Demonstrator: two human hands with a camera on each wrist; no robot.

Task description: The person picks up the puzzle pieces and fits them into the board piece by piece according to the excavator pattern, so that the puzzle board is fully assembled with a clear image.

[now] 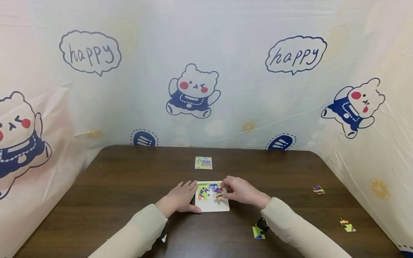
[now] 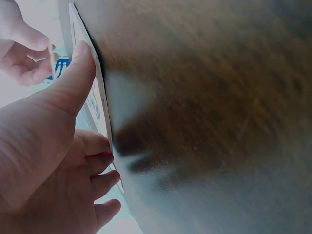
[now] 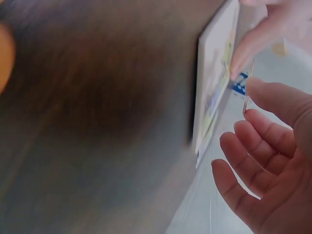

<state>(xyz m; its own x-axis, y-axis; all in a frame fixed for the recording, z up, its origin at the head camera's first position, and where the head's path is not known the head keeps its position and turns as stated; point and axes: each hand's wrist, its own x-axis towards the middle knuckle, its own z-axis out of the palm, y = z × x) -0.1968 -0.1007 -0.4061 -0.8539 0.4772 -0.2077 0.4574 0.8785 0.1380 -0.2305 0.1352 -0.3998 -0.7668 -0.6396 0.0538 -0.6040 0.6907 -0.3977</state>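
A white puzzle tray (image 1: pixel 209 207) lies on the table, with joined pieces (image 1: pixel 204 191) in its upper part. My left hand (image 1: pixel 180 197) rests along the tray's left side, fingers and thumb extended against its edge. Over the tray's right half, my right hand (image 1: pixel 242 191) pinches a jigsaw puzzle piece (image 1: pixel 221 194) between thumb and index finger. The right wrist view shows this thin piece (image 3: pixel 246 100) edge-on and raised off the tray, with the other fingers loosely bent below it.
Behind the tray lies a small square picture card (image 1: pixel 203 163). Loose puzzle pieces lie to the right: one purple (image 1: pixel 318 190), one green and orange (image 1: pixel 347 225), and one green and blue (image 1: pixel 258 233) near my right wrist. A printed curtain (image 1: pixel 238 107) surrounds the wooden table (image 1: pixel 135 172).
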